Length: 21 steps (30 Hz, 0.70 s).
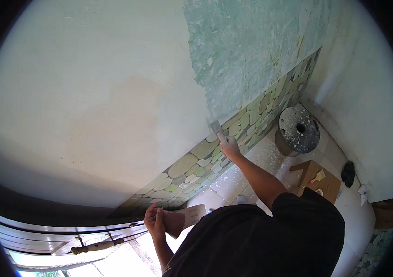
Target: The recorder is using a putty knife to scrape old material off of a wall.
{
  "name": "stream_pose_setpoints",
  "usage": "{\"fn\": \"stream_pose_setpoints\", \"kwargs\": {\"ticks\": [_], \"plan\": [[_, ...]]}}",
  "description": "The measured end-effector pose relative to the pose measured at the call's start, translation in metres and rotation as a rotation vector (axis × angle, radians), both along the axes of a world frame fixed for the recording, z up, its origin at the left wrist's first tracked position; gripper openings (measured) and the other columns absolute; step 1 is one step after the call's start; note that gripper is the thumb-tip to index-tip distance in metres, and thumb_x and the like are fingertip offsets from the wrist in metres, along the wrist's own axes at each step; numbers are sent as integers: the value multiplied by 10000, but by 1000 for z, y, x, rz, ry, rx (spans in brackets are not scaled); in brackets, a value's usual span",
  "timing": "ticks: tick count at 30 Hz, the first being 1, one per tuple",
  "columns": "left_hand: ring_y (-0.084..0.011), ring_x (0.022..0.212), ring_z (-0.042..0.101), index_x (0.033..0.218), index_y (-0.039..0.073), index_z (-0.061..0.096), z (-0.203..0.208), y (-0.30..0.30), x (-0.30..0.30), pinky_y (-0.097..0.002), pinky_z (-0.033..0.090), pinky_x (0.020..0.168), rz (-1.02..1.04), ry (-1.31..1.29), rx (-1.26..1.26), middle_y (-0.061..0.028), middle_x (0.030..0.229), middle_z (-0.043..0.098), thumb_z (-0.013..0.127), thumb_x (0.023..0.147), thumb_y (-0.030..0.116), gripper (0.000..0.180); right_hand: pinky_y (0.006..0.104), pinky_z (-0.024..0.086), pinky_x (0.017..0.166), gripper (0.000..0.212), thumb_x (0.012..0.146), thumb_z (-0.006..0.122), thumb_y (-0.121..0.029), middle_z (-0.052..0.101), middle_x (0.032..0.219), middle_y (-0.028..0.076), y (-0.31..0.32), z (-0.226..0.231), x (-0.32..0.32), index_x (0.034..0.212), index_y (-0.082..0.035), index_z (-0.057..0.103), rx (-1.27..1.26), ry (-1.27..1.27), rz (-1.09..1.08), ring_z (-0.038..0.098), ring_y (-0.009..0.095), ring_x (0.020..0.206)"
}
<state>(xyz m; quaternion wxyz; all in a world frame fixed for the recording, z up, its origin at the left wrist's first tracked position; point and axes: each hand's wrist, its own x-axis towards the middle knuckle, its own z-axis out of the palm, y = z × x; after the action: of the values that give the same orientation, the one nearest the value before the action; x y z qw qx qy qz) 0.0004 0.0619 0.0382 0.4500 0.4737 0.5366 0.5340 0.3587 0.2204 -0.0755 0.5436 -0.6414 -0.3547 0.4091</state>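
Note:
My right hand (229, 147) is closed around a scraper (215, 125). Its flat blade lies against the wall just above a stone-patterned border (182, 165), where the pale coating meets the exposed green surface (252, 51). Lower down, my left hand (156, 222) grips a bent piece of sandpaper (174, 222) by its edge, with the thumb on top. One part of the sheet shows reddish brown grit, another its pale printed back. The sandpaper is held away from the wall.
A speckled dark round drum (300, 129) stands near the corner, beyond a cardboard box (328, 182) with small items on it. White flakes litter the tiled floor (263, 161). A black object (348, 174) lies by the right wall. A door with a handle (97, 246) is at lower left.

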Motion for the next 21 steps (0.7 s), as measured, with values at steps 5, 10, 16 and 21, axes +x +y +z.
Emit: {"fn": "stream_pose_setpoints", "kwargs": {"ticks": [5, 10, 16, 21], "plan": [[-85, 695, 566, 1142, -24, 565, 0, 1, 0, -207, 450, 676, -16, 10, 18, -34, 757, 617, 592, 889, 47, 265, 355, 380, 467, 575, 877, 538, -525, 441, 462, 26, 26, 36, -7, 570, -39, 529, 81, -1, 15, 473, 164, 443], [-83, 693, 565, 1147, -24, 566, -4, 1, -3, -209, 451, 675, 5, 30, 1, -31, 750, 613, 599, 886, 52, 273, 342, 373, 445, 552, 881, 541, -506, 431, 458, 40, 14, 51, -12, 601, -30, 543, 93, 85, 24, 471, 162, 436], [-80, 686, 560, 1152, -22, 565, 0, 4, 5, -207, 449, 679, -44, -4, 15, -27, 750, 609, 592, 887, 40, 273, 283, 320, 323, 548, 876, 527, -546, 413, 451, 8, 16, 1, 14, 591, -82, 465, 194, -137, -8, 414, 129, 317], [-84, 692, 562, 1152, -21, 563, -2, 1, -5, -212, 452, 681, 0, 6, 18, -28, 751, 608, 588, 887, 33, 272, 292, 313, 325, 563, 879, 520, -543, 423, 449, 17, 22, 67, -13, 594, -58, 490, 117, 162, 34, 417, 132, 315]]}}
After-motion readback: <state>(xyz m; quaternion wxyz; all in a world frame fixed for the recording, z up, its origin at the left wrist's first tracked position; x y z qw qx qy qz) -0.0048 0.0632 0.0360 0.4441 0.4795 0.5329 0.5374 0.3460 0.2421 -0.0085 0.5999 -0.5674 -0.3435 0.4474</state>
